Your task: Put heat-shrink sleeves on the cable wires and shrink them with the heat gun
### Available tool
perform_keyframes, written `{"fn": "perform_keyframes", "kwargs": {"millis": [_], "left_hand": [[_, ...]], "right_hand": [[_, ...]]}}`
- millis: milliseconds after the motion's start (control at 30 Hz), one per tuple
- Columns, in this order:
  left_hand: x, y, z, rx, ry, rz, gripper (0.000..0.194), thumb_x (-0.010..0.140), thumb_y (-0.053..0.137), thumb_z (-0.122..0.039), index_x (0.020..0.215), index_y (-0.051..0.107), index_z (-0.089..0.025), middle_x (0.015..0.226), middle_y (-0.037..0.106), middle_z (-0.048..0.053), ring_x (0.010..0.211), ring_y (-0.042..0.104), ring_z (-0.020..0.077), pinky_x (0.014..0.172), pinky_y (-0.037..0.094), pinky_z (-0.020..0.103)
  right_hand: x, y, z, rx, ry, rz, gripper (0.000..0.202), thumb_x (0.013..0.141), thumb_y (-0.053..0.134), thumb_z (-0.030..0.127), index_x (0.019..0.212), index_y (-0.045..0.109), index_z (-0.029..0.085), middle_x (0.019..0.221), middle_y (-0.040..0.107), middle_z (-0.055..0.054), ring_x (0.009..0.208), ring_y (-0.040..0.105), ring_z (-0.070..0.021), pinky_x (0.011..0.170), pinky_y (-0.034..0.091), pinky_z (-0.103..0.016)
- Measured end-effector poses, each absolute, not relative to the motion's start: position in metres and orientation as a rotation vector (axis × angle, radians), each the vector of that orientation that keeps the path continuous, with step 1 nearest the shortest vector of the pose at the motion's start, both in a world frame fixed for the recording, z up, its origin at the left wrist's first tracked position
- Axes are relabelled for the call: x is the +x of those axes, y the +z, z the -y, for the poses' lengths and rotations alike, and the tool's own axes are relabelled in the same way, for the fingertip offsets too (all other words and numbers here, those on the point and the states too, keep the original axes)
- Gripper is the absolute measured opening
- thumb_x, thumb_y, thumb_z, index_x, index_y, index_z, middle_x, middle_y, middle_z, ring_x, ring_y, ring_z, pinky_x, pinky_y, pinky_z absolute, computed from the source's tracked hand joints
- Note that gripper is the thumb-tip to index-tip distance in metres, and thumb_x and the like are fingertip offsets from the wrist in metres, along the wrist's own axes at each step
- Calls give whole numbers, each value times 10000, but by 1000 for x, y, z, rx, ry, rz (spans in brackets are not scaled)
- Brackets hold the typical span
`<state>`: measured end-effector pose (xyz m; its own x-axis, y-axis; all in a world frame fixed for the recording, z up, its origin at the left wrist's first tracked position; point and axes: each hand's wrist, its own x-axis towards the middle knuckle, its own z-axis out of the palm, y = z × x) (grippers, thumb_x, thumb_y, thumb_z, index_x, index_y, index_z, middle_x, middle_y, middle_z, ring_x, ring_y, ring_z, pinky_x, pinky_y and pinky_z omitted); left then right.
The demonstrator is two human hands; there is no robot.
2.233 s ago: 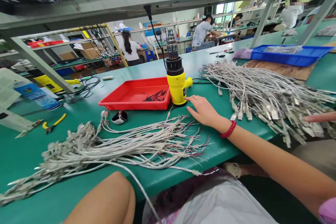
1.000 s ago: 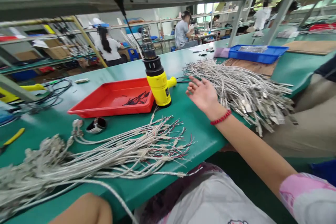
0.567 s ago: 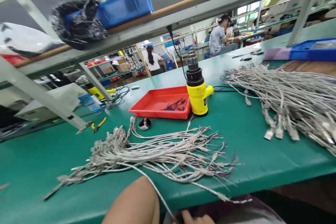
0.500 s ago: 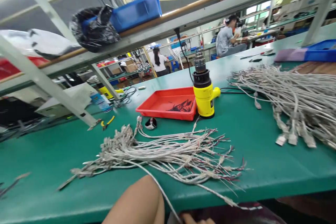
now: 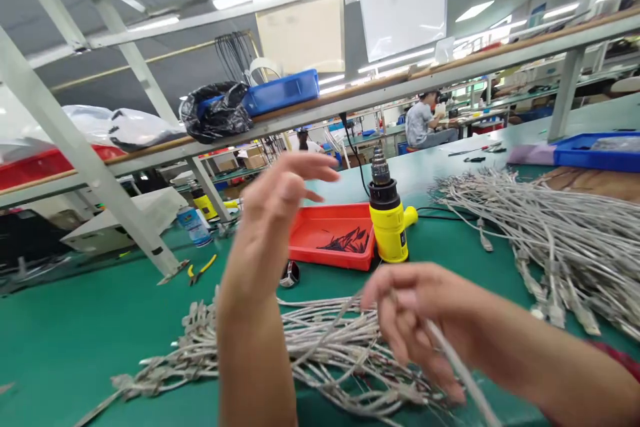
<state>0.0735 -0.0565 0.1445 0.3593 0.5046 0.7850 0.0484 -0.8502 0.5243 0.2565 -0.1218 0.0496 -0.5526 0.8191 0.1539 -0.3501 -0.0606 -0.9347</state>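
Observation:
My left hand [image 5: 275, 220] is raised over the bench, fingers apart and bent to the right, with nothing in it. Lower right, my right hand [image 5: 417, 313] pinches a light grey cable [image 5: 463, 370], which runs down to the bottom edge. Both hands are somewhat blurred. Beneath them lies a bundle of grey cables [image 5: 325, 327] with connectors at the left end; my right hand hides part of its stripped wire ends. Behind the hands sits a red tray [image 5: 320, 255] holding small black pieces [image 5: 347, 240]. A yellow heat gun [image 5: 389, 230] stands nozzle-up beside it.
A larger pile of grey cables [image 5: 565, 233] covers the right side. A wristwatch [image 5: 290, 274] lies before the tray, yellow-handled pliers [image 5: 201, 269] to its left. A blue tray [image 5: 595, 150] is at the far right. A shelf rail [image 5: 350, 99] crosses above; a person [image 5: 425, 123] sits beyond.
Both hands have come up into view above the bench; the left was out of sight and the right barely showed at the bottom edge. The view has tilted upward.

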Motion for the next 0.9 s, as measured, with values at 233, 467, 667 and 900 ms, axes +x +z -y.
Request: {"fn": "perform_keyframes", "kwargs": {"millis": [233,467,667,900], "left_hand": [[99,129,27,2362,1095,-748,363,954,513,-491,1166,613,-214,622,647,-26,540,603,138,567,475,247],[34,137,-40,2076,1688,-1244,225,891,547,-319,734,619,-175,440,387,-72,376,327,82,389,215,213],[33,135,-61,1965,1771,-1192,149,897,435,-285,849,544,-195,483,454,-73,368,437,105,400,369,214],[58,125,-53,2103,1590,-1187,253,858,556,-406,714,550,-199,461,462,-60,390,468,110,426,377,219]], "right_hand": [[247,117,34,-535,1173,1600,300,887,465,471,804,570,203,558,541,23,417,460,-93,418,398,-205],[220,65,-18,-1115,755,1825,381,967,285,334,1182,560,183,1064,686,-144,857,671,-216,735,554,-368],[198,10,-38,-1683,509,2241,300,941,539,285,925,700,32,1101,669,-301,1135,625,-400,984,432,-603],[207,4,-45,-1845,395,2438,363,969,548,442,1140,644,136,1162,670,-98,1077,646,-220,972,511,-474]]}}
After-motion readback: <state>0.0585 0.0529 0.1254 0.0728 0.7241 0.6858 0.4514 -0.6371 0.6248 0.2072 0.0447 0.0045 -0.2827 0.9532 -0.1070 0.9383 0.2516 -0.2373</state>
